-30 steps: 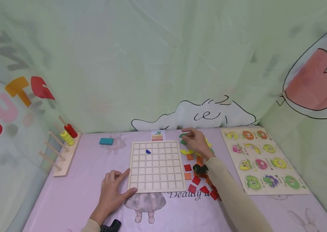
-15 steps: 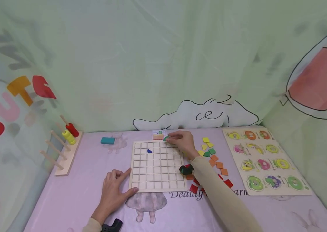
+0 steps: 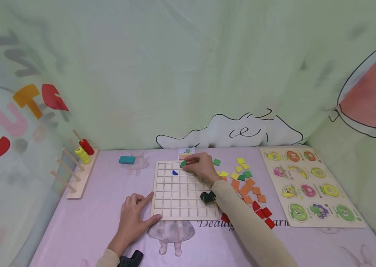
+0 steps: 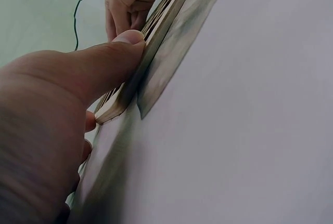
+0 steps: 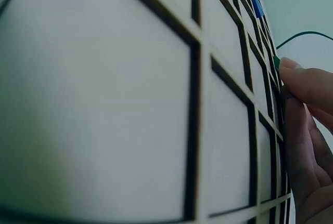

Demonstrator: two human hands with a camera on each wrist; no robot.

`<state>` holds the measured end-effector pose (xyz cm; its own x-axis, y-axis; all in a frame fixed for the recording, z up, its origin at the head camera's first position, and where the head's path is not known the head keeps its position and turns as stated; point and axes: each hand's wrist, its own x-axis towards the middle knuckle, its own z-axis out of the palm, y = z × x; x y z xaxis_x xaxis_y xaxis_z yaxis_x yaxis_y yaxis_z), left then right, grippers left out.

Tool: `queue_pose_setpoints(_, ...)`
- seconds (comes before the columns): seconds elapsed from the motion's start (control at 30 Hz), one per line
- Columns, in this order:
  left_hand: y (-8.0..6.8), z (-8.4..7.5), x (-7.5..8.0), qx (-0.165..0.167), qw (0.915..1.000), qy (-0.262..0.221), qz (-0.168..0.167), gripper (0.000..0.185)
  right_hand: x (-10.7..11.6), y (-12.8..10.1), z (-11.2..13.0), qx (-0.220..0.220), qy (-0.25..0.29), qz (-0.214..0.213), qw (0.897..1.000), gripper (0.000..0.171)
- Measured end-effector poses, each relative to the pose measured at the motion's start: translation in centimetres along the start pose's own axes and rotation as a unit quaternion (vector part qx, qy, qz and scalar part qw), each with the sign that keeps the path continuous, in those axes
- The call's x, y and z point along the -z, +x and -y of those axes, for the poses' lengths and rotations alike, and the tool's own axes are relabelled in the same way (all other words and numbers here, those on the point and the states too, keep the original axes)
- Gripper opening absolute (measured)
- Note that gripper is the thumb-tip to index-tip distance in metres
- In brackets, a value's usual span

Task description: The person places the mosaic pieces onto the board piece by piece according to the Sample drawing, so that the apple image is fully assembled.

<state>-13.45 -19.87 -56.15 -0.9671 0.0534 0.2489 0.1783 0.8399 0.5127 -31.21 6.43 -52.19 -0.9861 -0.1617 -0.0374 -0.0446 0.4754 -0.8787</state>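
A wooden grid board (image 3: 179, 204) lies on the table, holding a blue piece (image 3: 175, 172) with a curved side in an upper-left cell. My right hand (image 3: 202, 166) pinches a small green tile (image 3: 183, 163) between thumb and fingers at the top row. In the right wrist view only a bit of that green tile (image 5: 277, 62) shows past the thumb. My left hand (image 3: 132, 214) rests at the board's lower-left corner, index finger along the left edge and thumb on the front edge. The left wrist view shows the thumb (image 4: 112, 60) pressing on the board's edge.
A small pattern card (image 3: 182, 151) lies behind the board. Loose yellow, orange, red and green tiles (image 3: 256, 190) spread to the right, partly under the right sleeve. Farther right lies a fruit puzzle board (image 3: 286, 213). At left are a peg stand (image 3: 80, 185) and a teal block (image 3: 127, 160).
My right hand has moved left from the loose tiles to the board's top row, bringing the green tile along. The left hand stays at the corner. The head view has shifted slightly.
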Motion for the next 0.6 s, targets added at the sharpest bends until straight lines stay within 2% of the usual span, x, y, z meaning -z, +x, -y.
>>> queue_pose_setpoints(0.3, 0.0, 0.12, -0.16, 0.002, 1.0, -0.002, -0.002, 0.079, 0.03, 0.0, 0.61, -0.007, -0.038, 0.01, 0.999, 0.031)
queue_pose_setpoints(0.6, 0.0, 0.18, -0.12, -0.004, 1.0, -0.003, -0.007, 0.078, -0.31, -0.08, 0.52, -0.014, -0.065, -0.015, 0.998, 0.029)
